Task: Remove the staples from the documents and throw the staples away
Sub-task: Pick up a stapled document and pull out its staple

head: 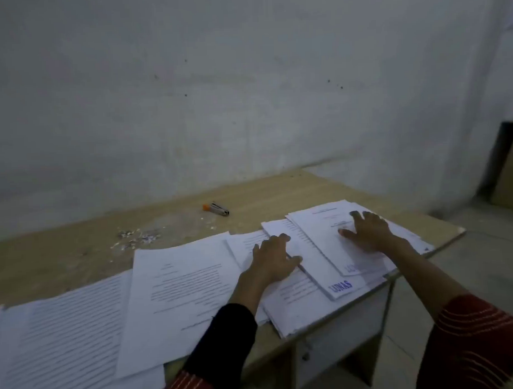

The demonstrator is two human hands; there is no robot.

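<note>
- The documents I am watching are a fanned stack of white printed papers [315, 259] at the right end of the table, their near corners jutting past the table's front edge.
- The sheets are thin and matte, rectangular, covered in fine lines of dark text too small for me to read; the layered edges show at the near side of the stack.
- A blue stamped word, LUNAS [340, 287], sits near the bottom of one upper sheet; a fainter blue stamp shows on the sheet above it.
- I cannot make out any staple in the stack from here.
- My right hand [370, 231] lies flat on the topmost sheet, fingers spread wide, gripping nothing.
- My left hand [273, 259] rests palm down on a lower sheet just beside it, fingers spread and straight, holding nothing.
- To the left, more loose sheets [180, 287] overlap in a row along the front edge.
- Farther back, a small heap of pale scraps and tiny metal bits [137, 237] lies scattered on the bare wood.
- Behind that lies a small metal tool with an orange end [216, 208], well apart from both hands.
- The table [48, 254] is light wood-grain laminate, set against a rough, whitish plastered wall [217, 94].
</note>
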